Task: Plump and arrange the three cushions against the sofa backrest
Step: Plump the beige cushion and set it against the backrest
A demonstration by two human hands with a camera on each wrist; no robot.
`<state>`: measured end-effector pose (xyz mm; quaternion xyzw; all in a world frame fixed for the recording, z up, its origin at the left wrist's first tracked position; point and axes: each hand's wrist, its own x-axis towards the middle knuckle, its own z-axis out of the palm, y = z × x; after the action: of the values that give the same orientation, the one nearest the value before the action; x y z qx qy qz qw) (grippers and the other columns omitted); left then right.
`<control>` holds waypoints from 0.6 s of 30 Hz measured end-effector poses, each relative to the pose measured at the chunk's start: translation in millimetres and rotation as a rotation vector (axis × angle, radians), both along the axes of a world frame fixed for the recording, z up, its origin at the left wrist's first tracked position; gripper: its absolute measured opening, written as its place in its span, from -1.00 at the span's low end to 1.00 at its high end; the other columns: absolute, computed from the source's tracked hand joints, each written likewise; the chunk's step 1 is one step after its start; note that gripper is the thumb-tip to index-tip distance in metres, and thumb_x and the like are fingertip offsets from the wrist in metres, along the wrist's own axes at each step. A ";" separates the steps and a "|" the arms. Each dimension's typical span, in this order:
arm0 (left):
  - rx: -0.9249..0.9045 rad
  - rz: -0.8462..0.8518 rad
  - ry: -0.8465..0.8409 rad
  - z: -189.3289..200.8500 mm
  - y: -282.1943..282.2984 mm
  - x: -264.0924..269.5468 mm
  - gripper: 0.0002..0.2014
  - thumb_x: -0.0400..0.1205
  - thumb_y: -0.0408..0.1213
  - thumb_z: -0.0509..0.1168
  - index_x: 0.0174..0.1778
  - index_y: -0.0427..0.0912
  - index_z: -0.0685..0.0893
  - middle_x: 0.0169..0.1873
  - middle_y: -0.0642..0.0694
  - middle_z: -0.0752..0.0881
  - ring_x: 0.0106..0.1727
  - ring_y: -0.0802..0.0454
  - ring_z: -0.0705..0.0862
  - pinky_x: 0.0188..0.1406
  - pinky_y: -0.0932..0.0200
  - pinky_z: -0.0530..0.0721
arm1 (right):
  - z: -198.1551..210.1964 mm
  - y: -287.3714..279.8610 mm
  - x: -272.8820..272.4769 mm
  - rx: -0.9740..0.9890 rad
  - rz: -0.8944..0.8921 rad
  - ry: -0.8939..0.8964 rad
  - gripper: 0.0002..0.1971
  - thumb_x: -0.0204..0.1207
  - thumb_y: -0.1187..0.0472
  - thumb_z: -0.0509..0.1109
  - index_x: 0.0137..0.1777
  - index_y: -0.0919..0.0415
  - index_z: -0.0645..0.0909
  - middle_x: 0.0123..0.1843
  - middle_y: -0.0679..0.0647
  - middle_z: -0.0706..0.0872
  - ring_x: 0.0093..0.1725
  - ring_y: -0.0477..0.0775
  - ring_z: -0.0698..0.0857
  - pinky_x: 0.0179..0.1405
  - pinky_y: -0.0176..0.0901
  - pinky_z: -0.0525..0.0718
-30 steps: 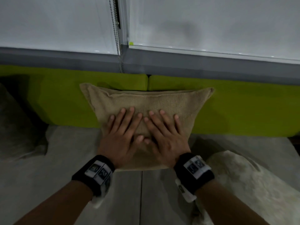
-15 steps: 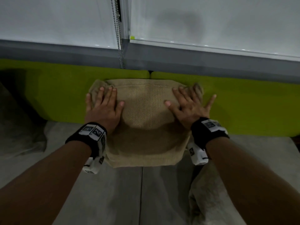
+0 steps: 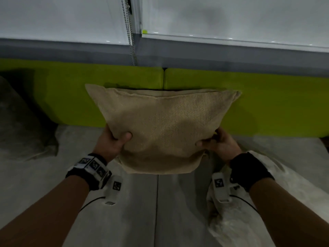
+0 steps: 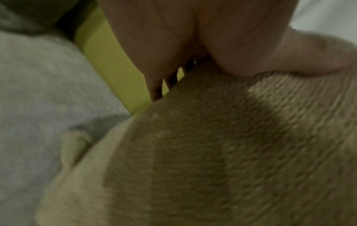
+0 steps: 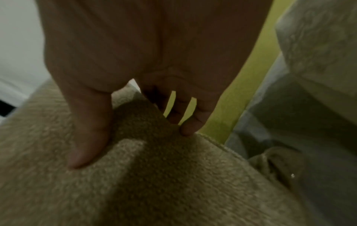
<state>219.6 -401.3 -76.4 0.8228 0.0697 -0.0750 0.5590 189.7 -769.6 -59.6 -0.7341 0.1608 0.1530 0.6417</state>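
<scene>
Each grip, left hand (image 3: pixel 114 141) and right hand (image 3: pixel 219 143), clasping tan cushion (image 3: pixel 163 125) side edges

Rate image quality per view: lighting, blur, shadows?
Head view: dim, sharp enough; shadow crosses the tan knitted cushion between both grips. Left wrist view: motion-blurred weave, left hand dark. Right wrist view: darker, soft; right hand shadows the fabric.

Both hands' fingers are hidden behind the tan cushion (image 3: pixel 160 129).
</scene>
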 end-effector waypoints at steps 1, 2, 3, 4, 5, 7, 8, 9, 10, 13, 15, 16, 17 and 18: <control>-0.008 0.051 -0.013 2.4 -3.6 -0.5 0.24 0.15 0.66 0.30 0.65 -0.10 0.34 0.45 -0.03 0.54 0.47 -0.01 0.51 0.37 0.09 0.44 | 1.2 0.9 -0.2 0.025 -0.035 0.002 0.10 -0.28 -0.23 0.90 0.40 -0.23 0.60 0.37 -0.17 0.75 0.37 0.05 0.74 0.39 0.21 0.72; -0.051 0.139 0.013 4.0 -3.4 2.0 0.12 0.32 0.64 0.20 0.66 -0.10 0.36 0.52 -0.06 0.53 0.52 -0.05 0.49 0.42 0.10 0.39 | 2.7 0.8 -1.0 0.083 -0.074 0.006 -0.03 -0.16 -0.26 0.87 0.36 -0.21 0.63 0.32 -0.17 0.79 0.36 0.06 0.74 0.37 0.19 0.72; -0.184 0.236 0.085 7.7 -2.3 6.5 -0.03 0.47 0.60 0.06 0.66 -0.03 0.39 0.57 -0.06 0.51 0.56 -0.08 0.46 0.49 0.08 0.35 | 7.1 0.3 -3.0 0.172 -0.109 0.026 -0.21 0.09 -0.28 0.79 0.36 -0.17 0.66 0.31 -0.12 0.81 0.37 0.10 0.74 0.37 0.20 0.71; -0.329 0.314 0.162 8.8 2.2 11.8 -0.17 0.59 0.52 -0.03 0.64 0.05 0.42 0.56 -0.01 0.53 0.57 -0.09 0.47 0.52 0.00 0.40 | 10.3 -1.1 -4.8 0.263 -0.153 0.056 -0.43 0.38 -0.26 0.63 0.37 -0.12 0.68 0.34 -0.02 0.81 0.39 0.17 0.73 0.40 0.26 0.68; -0.435 0.373 0.219 11.1 5.6 14.7 -0.35 0.70 0.37 -0.04 0.59 0.10 0.47 0.48 0.04 0.60 0.51 -0.09 0.52 0.42 -0.04 0.52 | 13.5 -2.9 -6.3 0.312 -0.200 0.080 -0.63 0.62 -0.17 0.46 0.35 -0.08 0.70 0.36 0.10 0.79 0.40 0.25 0.71 0.45 0.35 0.64; -0.405 0.341 0.221 19.2 6.4 19.3 -0.68 0.83 -0.11 0.06 0.49 0.05 0.52 0.25 0.09 0.68 0.32 -0.03 0.61 0.06 0.11 0.63 | 13.7 -7.2 -6.7 0.226 -0.236 0.075 -0.78 0.79 0.13 0.28 0.27 -0.07 0.73 0.28 0.14 0.82 0.34 0.33 0.73 0.44 0.39 0.65; -0.354 0.309 0.195 22.0 4.6 19.4 -0.70 0.83 -0.28 0.08 0.45 0.02 0.54 0.17 0.07 0.68 0.21 -0.01 0.63 0.00 0.15 0.61 | 10.6 -8.4 -6.2 0.141 -0.222 0.049 -0.75 0.80 0.21 0.27 0.23 -0.10 0.74 0.21 0.06 0.86 0.30 0.32 0.76 0.39 0.35 0.69; -0.331 0.303 0.165 22.8 2.9 20.0 -0.70 0.81 -0.39 0.10 0.36 0.00 0.58 0.09 0.04 0.69 0.10 0.01 0.64 0.01 0.13 0.60 | 9.3 -7.8 -5.3 0.049 -0.202 0.013 -0.74 0.80 0.24 0.28 0.18 -0.12 0.75 0.13 -0.02 0.89 0.25 0.27 0.79 0.34 0.31 0.73; -0.317 0.296 0.120 22.7 2.5 20.5 -0.71 0.79 -0.45 0.13 0.20 0.02 0.65 0.00 0.03 0.70 0.04 0.00 0.66 0.03 0.07 0.62 | 8.2 -7.0 -3.8 -0.054 -0.187 -0.021 -0.76 0.79 0.23 0.31 0.10 -0.12 0.76 0.07 -0.06 0.89 0.19 0.22 0.82 0.30 0.28 0.76; -0.213 0.347 0.039 21.4 6.0 25.4 -0.66 0.74 -0.40 0.22 -0.18 0.17 0.69 -0.10 0.01 0.73 -0.01 -0.08 0.70 0.03 -0.02 0.71 | 6.6 -10.9 5.7 -0.260 -0.249 -0.092 -0.82 0.76 0.16 0.37 -0.05 -0.04 0.76 -0.02 0.02 0.87 0.04 0.17 0.84 0.20 0.29 0.81; -0.256 0.468 0.014 26.2 8.1 31.3 -0.76 0.76 -0.29 0.25 -0.22 0.05 0.61 -0.15 -0.04 0.69 -0.12 -0.05 0.70 -0.06 -0.04 0.72 | 11.2 -18.1 13.7 -0.271 -0.367 -0.114 -0.83 0.75 0.11 0.39 -0.08 0.03 0.73 -0.05 0.06 0.85 0.00 0.18 0.84 0.15 0.24 0.80; -0.256 0.517 0.006 25.5 9.2 34.6 -0.79 0.76 -0.25 0.26 -0.21 0.01 0.58 -0.16 -0.05 0.69 -0.14 -0.04 0.71 -0.07 -0.07 0.74 | 13.1 -20.4 17.5 -0.283 -0.397 -0.114 -0.83 0.75 0.07 0.40 -0.08 0.04 0.73 -0.04 0.08 0.86 0.00 0.18 0.84 0.12 0.20 0.80; -0.238 0.526 0.019 26.5 9.1 37.2 -0.80 0.76 -0.23 0.27 -0.20 0.01 0.57 -0.16 -0.06 0.69 -0.11 -0.06 0.74 -0.02 -0.12 0.77 | 14.9 -21.4 21.1 -0.291 -0.405 -0.100 -0.82 0.74 0.05 0.41 -0.09 0.02 0.73 -0.01 0.11 0.87 -0.03 0.16 0.84 0.09 0.16 0.80; -0.209 0.510 0.037 26.7 7.4 40.4 -0.81 0.75 -0.21 0.27 -0.19 0.01 0.57 -0.15 -0.05 0.71 -0.04 -0.12 0.77 0.06 -0.19 0.78 | 13.6 -22.0 24.9 -0.291 -0.405 -0.072 -0.82 0.74 0.04 0.41 -0.10 0.00 0.73 0.03 0.14 0.87 -0.05 0.13 0.84 0.08 0.14 0.81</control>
<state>260.0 -393.9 -49.6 0.7150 0.2766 0.0465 0.6404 214.6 -791.6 -45.9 -0.7766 0.3020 -0.0299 0.5520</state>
